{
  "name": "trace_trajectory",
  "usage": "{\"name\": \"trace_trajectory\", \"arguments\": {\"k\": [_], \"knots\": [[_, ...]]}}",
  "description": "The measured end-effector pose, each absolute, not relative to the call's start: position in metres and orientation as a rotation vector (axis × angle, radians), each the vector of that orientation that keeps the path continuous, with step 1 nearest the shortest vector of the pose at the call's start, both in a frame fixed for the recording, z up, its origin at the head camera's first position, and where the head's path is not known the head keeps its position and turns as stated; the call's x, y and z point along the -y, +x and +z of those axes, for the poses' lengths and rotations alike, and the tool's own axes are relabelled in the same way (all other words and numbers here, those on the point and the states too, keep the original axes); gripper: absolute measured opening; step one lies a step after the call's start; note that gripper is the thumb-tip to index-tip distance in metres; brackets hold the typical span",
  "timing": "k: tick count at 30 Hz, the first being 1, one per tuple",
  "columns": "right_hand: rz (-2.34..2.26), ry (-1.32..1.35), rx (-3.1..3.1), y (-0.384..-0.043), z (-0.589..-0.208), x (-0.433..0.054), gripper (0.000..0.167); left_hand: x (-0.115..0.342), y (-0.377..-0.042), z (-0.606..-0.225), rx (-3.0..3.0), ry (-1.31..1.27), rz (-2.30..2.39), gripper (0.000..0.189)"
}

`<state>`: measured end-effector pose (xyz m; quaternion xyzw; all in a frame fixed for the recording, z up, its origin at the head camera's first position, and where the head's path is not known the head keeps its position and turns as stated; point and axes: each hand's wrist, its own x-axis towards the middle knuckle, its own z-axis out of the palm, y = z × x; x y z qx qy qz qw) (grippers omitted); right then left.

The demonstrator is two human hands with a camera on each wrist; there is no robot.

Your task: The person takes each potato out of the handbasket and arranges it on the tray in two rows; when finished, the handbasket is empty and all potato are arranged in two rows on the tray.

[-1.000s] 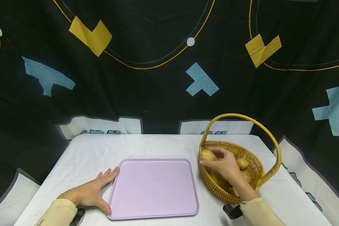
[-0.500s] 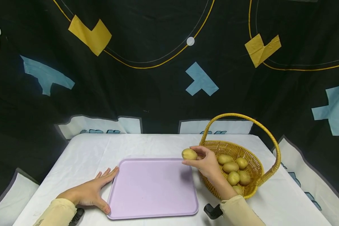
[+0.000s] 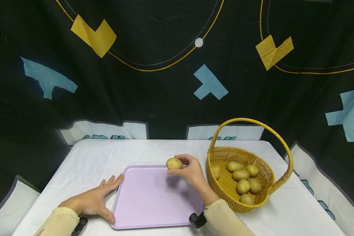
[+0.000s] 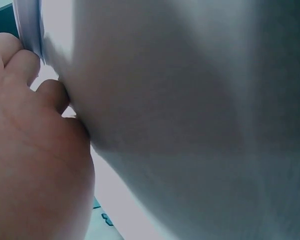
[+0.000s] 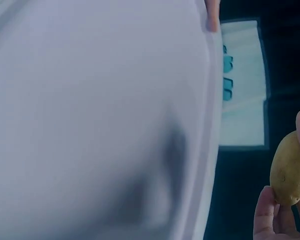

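My right hand (image 3: 191, 172) pinches a yellow-brown potato (image 3: 174, 163) between thumb and fingers, above the far part of the lilac tray (image 3: 153, 203). In the right wrist view the same potato (image 5: 289, 170) shows at the right edge, with fingertips at both its ends. The left hand (image 3: 95, 200) lies with spread fingers along the tray's left edge, fingertips and thumb at the rim. Its fingers (image 4: 22, 65) reach the tray's rim (image 4: 30, 25) in the left wrist view. Several more potatoes (image 3: 240, 174) lie in the wicker basket (image 3: 224, 191) to the right.
The basket's tall arched handle (image 3: 250, 120) rises above the table's right side. A white cloth covers the table (image 3: 162, 152). Behind it hangs a black curtain (image 3: 165, 98) with yellow and blue shapes.
My right hand has lifted the potato out of the basket and carried it left over the tray. The left hand stays at the tray's left edge.
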<state>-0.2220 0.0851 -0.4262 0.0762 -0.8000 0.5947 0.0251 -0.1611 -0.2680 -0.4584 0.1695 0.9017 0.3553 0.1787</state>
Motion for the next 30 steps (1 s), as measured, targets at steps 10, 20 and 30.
{"name": "trace_trajectory", "arguments": {"k": [10, 20, 30], "knots": [[1.838, 0.241, 2.546, -0.229, -0.439, -0.031, 0.059, 0.269, -0.160, -0.457, -2.563, 0.468, 0.997, 0.144], [1.813, 0.300, 2.627, -0.226, -0.454, 0.013, 0.053, 0.271, -0.160, -0.456, -2.551, 0.480, 0.978, 0.142], [1.780, 0.336, 2.680, -0.222, -0.461, 0.030, 0.051, 0.268, -0.162, -0.458, -2.550, 0.502, 0.977, 0.141]]}}
